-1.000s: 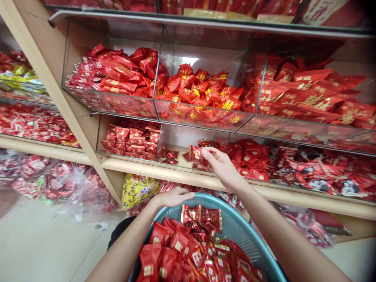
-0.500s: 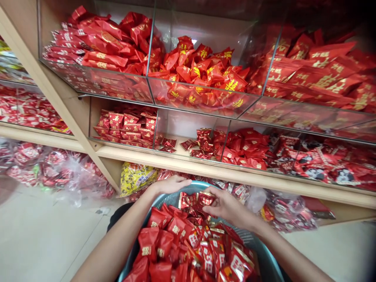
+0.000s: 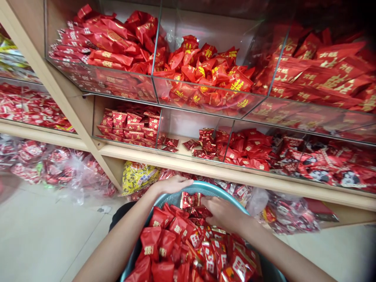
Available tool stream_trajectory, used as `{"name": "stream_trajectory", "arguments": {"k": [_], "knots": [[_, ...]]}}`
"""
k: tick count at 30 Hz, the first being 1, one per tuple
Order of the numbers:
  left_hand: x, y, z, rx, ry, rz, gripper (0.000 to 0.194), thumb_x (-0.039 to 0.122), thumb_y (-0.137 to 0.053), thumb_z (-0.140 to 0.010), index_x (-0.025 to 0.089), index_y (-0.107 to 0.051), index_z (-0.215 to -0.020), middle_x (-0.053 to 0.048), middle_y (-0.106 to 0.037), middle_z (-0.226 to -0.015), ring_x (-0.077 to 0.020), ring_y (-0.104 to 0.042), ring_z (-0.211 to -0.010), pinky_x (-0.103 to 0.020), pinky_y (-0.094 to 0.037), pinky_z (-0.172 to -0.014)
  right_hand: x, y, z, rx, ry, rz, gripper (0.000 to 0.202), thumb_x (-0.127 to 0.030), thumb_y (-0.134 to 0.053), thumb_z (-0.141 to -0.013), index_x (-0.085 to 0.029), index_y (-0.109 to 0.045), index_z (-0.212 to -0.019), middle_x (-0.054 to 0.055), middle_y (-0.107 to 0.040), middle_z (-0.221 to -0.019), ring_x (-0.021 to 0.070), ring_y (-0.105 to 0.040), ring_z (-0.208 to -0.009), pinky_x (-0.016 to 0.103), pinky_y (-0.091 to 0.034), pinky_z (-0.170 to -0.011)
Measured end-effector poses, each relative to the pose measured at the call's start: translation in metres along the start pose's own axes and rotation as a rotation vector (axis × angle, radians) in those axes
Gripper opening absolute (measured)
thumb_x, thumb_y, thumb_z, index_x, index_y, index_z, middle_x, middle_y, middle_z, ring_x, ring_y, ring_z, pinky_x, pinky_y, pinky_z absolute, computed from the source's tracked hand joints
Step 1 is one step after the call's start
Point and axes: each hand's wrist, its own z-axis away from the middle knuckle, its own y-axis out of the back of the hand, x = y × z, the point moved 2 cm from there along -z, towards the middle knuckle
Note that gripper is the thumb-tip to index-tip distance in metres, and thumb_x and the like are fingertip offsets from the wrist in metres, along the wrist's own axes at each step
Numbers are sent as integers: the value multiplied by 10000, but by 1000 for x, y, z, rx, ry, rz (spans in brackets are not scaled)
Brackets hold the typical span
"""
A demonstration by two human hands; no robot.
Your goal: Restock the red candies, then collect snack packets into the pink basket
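Note:
My left hand [image 3: 175,185] lies over the far left rim of a teal plastic basket [image 3: 219,189], gripping it. The basket is heaped with red wrapped candies [image 3: 179,225], some with gold lettering and some with white labels. Inside the basket's far right part, my right hand [image 3: 223,213] reaches down with curled fingers around shiny dark red candy packets [image 3: 199,212]; its fingertips are partly hidden. A shiny red-and-gold packet [image 3: 189,199] lies just left of that hand.
Ahead stands a wooden shelf [image 3: 176,162] with clear-fronted bins of red packets [image 3: 205,72]. One lower bin holds a few dark red packets [image 3: 206,141]. Below are a yellow bag [image 3: 138,178] and clear bags of candies [image 3: 289,213]. Pale tiles [image 3: 58,231] cover the floor.
My right hand has moved slightly right and turned downward, its fingers lower among the shiny packets. My left hand stays on the rim. The whole view has shifted slightly.

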Motion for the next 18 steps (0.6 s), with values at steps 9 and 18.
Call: {"name": "stream_trajectory", "arguments": {"k": [9,18], "knots": [[4,1,2,-5,10,-26,661,672,-297,-840,140,-686,-885,-91,-702,-989,-250,-594,-914,-314,-420,-794,-19,3,-2,-14,-14,38,452,-8,-448,-770,-103,-510,-1207,189,-583,-1224,302,-539,-1155,436,-419,-956],[1,0,1,-6,1,4,638,663,-304,-846,159,-687,-923,-72,-704,-1016,-235,-601,-921,-303,-432,-798,-5,-6,-11,132,83,-78,246,-111,-428,-853,-177,-562,-1049,114,-610,-1125,248,-594,-1029,387,-471,-855]]}}
